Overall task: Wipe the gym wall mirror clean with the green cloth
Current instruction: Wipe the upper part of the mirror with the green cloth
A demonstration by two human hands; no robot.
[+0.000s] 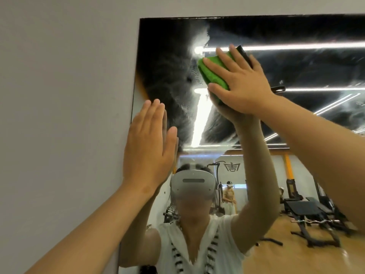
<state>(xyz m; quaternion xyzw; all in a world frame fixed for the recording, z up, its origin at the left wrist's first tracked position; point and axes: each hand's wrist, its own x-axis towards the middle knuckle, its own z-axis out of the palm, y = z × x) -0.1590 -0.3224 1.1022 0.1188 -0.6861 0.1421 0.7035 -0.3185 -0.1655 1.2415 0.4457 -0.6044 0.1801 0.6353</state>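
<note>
Reaching up, the person rests the left hand [148,143] flat on the left edge of the wall mirror [296,76]. Its fingers are straight and close together and hold nothing. I think it is there to keep them steady. Next comes the green cloth [212,70], folded thick and pushed onto the glass high up in the mirror, near its left side. The right hand [242,84] lies spread over it with straight fingers, pressing and not squeezing, so the whole cloth rubs the glass. Wet streaks swirl across the top of the mirror around the cloth, so that part looks unfinished. Lower down, the mirror shows the gym benches [308,210] clearly.
</note>
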